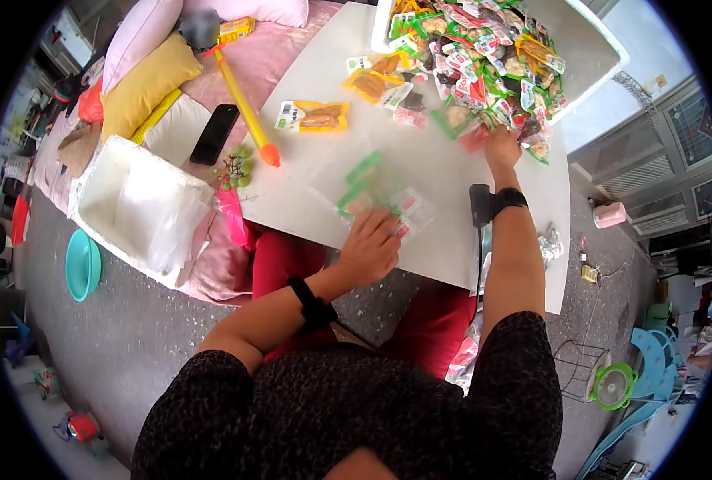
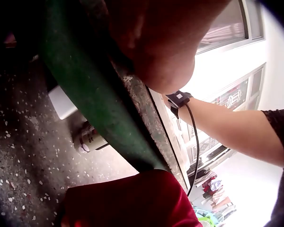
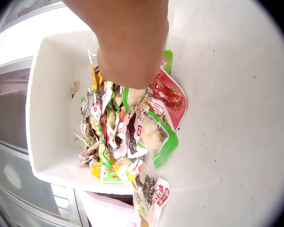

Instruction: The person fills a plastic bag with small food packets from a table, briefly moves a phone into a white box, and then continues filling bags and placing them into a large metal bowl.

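Note:
My left hand (image 1: 372,244) lies at the near edge of the table, its fingers touching a clear plastic bag (image 1: 408,210) with blurred green-edged snack packets (image 1: 364,172) in it. My right hand (image 1: 502,150) reaches into the front of a heap of snack packets (image 1: 484,60) that spills from a white foam box (image 1: 598,74). Beside its fingers lies a red packet (image 1: 475,138), which shows larger in the right wrist view (image 3: 168,97). The right fingertips are hidden among the packets, and I cannot tell whether they pinch one. The left wrist view does not show the left fingers.
Yellow-edged packets (image 1: 320,117) lie on the white table (image 1: 292,172). Left of them are a yellow stick with an orange tip (image 1: 248,112), a black phone (image 1: 214,134) and green grapes (image 1: 236,168). Another foam box (image 1: 124,200) holding clear bags stands at the left.

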